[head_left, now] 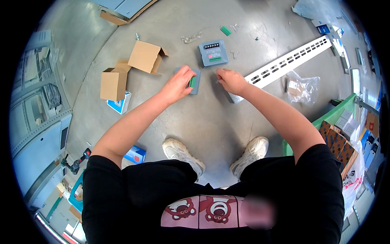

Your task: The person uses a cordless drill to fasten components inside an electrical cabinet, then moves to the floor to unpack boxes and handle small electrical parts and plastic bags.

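My left hand (177, 86) is closed, thumb and fingers at the two ends of a green terminal block (192, 82). The block lies along one side of a grey module (196, 84); whether it is seated there I cannot tell. To the right, my right hand (231, 82) is pinched together, and what its fingertips hold is too small to make out. Just beyond both hands, a second grey module (213, 53) rests on the floor, with a black terminal row and a green one on its face.
Opened cardboard boxes (145, 57) lie at the left beside a blue-white box (120, 103). A long white slotted rail (290, 61) runs off to the far right, near a clear plastic bag (302, 90). Another green terminal block (226, 31) lies farther off. A cordless drill (77, 163) is at lower left.
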Motion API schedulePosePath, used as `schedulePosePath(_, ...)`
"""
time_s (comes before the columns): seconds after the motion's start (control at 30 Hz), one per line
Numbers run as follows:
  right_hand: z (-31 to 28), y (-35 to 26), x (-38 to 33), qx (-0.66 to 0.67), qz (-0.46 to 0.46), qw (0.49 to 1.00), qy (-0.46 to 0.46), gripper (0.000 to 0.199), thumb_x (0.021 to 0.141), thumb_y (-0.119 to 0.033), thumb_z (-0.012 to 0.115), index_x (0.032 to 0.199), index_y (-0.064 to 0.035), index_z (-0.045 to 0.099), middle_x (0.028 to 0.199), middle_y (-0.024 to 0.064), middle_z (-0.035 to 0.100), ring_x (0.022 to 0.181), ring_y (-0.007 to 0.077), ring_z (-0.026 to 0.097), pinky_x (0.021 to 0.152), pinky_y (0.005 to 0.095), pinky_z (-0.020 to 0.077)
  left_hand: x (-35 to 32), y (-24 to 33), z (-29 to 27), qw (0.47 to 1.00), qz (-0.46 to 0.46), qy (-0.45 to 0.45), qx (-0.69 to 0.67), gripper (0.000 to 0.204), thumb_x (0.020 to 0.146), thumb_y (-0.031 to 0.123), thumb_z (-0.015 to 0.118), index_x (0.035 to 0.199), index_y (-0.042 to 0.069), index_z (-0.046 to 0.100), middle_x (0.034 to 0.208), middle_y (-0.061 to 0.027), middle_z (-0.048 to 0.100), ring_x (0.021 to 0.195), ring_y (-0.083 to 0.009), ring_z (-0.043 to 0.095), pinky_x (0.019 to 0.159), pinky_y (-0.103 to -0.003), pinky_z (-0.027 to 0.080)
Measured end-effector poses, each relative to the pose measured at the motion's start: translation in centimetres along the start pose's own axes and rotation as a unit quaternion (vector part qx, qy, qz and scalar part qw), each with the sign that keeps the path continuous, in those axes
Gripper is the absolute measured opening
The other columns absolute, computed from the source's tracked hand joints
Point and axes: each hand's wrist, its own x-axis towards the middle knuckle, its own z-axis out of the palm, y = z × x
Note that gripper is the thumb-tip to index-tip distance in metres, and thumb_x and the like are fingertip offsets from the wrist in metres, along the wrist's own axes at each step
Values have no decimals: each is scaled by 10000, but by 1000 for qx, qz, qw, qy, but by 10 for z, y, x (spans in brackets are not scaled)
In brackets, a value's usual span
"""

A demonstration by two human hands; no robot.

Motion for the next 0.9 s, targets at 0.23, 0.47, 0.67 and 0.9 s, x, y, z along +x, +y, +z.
schedulePosePath(0.23,12,3,7,98,0,995,31,158,891,-104,498,977,-47,618,998,143,680,919,308,664,807,413,525,8,2,1,998,-18,-16,-53,415,725,-49,712,1106,9,558,1052,-93,506,931,-236,580,831,-332,510)
schedulePosePath(0.47,5,-24,8,424,151,890,-77,91,866,-84,523,902,-33,589,841,74,634,724,149,644,634,303,531,4,-10,0,989,-35,-21,-139,430,740,-56,706,1134,20,554,1096,-72,509,935,-174,586,848,-291,523)
schedulePosePath(0.67,11,-36,9,459,159,867,-108,72,858,-72,535,902,-34,579,811,66,614,695,145,608,618,288,508,3,-9,-6,969,-66,9,-238,425,735,-54,694,1128,22,555,1090,-70,498,938,-154,581,849,-288,524)
schedulePosePath(0.9,17,-48,9,469,148,865,-98,63,856,-125,582,855,-62,589,774,41,597,671,128,563,616,279,472,-4,-12,-4,970,-69,4,-235,456,736,-40,706,1164,6,555,1094,-71,512,949,-142,583,857,-285,518)
